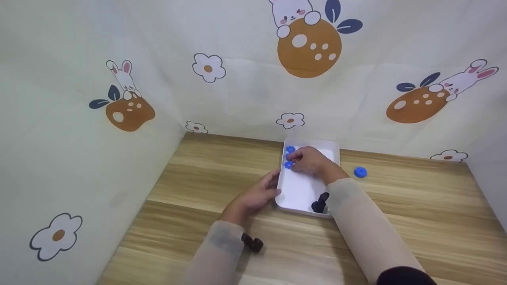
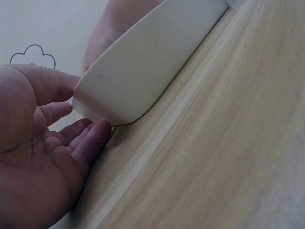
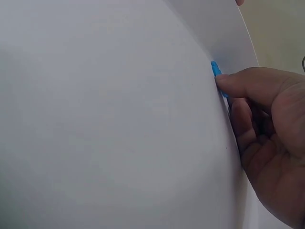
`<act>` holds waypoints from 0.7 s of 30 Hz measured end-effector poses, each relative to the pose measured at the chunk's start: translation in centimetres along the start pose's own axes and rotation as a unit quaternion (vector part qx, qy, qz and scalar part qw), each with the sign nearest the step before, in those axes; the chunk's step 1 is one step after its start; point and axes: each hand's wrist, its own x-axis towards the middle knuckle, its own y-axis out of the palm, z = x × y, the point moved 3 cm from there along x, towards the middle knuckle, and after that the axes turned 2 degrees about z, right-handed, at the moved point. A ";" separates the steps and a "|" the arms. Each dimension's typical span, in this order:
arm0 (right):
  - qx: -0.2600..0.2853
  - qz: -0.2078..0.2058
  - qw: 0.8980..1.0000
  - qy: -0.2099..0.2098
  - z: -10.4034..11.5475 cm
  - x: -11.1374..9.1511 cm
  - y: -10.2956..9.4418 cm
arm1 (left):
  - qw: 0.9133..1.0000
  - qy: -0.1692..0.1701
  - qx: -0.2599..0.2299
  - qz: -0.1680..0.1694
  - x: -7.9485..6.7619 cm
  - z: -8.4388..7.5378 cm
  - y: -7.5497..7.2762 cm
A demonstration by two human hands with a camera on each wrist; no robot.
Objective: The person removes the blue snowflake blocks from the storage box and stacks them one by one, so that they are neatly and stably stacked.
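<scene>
A shallow white tray [image 1: 297, 192] lies on the wooden table. Along its far left wall are three small blue flower-shaped pieces [image 1: 290, 149] in a row. My right hand [image 1: 311, 160] reaches into the tray with curled fingers and partly covers this row. In the right wrist view its thumb and fingers pinch a blue flower-shaped piece [image 3: 216, 67] against the floor near the wall. My left hand [image 1: 259, 194] holds the tray's left side. In the left wrist view, fingers touch both the rim and the lower edge of the tray wall [image 2: 138, 67].
Right of the tray, a round blue piece [image 1: 360, 172] lies on the wooden table [image 1: 427, 206]. Pale cloth walls [image 1: 245, 95] with rabbit and flower prints enclose the table at the back and sides. Dark wrist devices [image 1: 253, 242] sit by both sleeves.
</scene>
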 end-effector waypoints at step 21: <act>0.011 -0.013 0.998 -0.056 -0.3 -0.1 -0.1 | 1.000 0.017 -0.016 0.003 0.2 0.2 0.2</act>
